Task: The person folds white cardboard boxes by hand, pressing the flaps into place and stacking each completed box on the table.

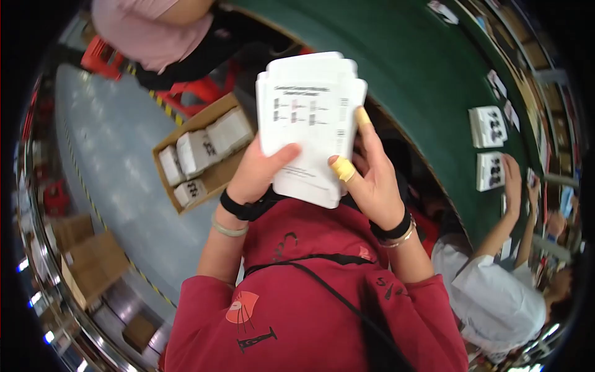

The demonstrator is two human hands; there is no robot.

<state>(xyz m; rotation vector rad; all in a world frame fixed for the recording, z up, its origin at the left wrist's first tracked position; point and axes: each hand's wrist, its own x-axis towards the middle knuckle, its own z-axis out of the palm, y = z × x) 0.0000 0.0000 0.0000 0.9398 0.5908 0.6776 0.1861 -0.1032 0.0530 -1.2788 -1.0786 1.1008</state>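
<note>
Before the red shirt (291,322), the left hand (257,170), partly curled, is clasping a white card stack (313,139) by its left edge, while the right hand (379,183), loosely curled, yellow wrap (344,168) on its thumb, is bracing its right edge. Farther left, a carton (215,178) is holding white packs (197,153). Beyond at right, a co-worker's hand (512,180) is touching the nearer of two white piles (489,172) on the green table (427,93)

The stack of white cards (310,133) bears a two-line dark heading, two rows of small printed blocks and fine lines lower down, all too blurred to read. Below the stack, the red top (291,310) carries scattered dark lettering; right of it, white packs (490,171) show illegible dark print.
</note>
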